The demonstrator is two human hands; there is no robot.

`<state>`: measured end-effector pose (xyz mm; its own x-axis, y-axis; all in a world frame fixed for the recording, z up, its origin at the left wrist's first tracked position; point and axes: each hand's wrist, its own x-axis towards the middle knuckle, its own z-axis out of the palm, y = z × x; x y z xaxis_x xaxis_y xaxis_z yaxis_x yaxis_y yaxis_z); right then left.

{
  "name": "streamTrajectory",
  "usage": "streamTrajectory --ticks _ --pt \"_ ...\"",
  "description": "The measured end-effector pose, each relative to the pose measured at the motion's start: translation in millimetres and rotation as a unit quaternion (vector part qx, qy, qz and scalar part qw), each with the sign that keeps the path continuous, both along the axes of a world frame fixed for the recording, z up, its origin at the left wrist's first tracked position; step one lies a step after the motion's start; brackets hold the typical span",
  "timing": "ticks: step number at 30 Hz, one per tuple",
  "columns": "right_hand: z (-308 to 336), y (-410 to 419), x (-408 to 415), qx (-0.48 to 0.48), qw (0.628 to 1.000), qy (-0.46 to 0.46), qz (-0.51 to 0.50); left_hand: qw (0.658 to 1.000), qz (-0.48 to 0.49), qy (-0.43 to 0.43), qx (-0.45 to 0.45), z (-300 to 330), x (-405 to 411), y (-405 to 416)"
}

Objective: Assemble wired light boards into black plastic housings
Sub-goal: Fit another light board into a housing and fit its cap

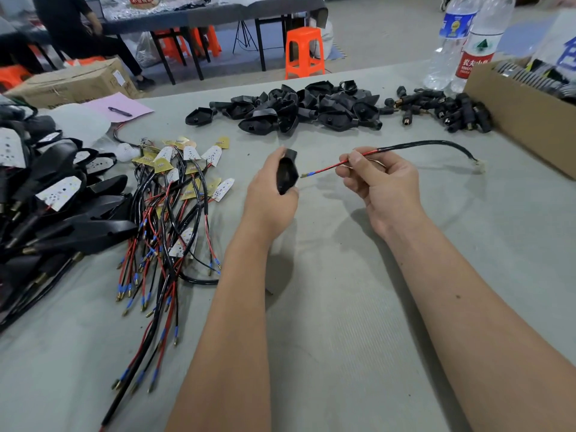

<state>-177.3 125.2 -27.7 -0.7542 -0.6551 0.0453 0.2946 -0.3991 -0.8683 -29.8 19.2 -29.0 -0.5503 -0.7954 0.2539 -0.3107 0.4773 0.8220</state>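
Observation:
My left hand (268, 194) grips a black plastic housing (286, 174) above the table's middle. My right hand (380, 179) pinches the red and black wires of a cable (420, 145), whose blue-tipped end (307, 174) points at the housing, just short of it. The cable's far end with a small white piece (480, 166) lies on the table to the right. A pile of wired light boards (174, 194) lies at the left. Empty black housings (299, 110) are heaped at the back.
Assembled housings with boards (56, 201) fill the far left. Small black connectors (442, 110) lie by a cardboard box (523, 113) at the right, with water bottles (467, 39) behind. A pink sheet with a pen (120, 111) lies back left. A person sits beyond.

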Motion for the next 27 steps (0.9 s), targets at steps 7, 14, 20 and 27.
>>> streamTrajectory --ticks 7,14,20,27 --pt "-7 -6 4 0.041 0.996 0.063 -0.043 0.998 0.01 -0.002 0.066 -2 0 0" --pt "-14 -9 4 0.081 0.983 0.156 -0.06 0.994 -0.004 0.039 0.099 -4 -6 6" --pt "-19 -12 1 0.136 0.965 0.195 -0.106 0.942 -0.08 0.167 0.278 0 -8 10" --pt "-16 -10 4 0.157 0.957 0.213 -0.12 0.929 0.063 0.218 0.291 -6 -8 6"
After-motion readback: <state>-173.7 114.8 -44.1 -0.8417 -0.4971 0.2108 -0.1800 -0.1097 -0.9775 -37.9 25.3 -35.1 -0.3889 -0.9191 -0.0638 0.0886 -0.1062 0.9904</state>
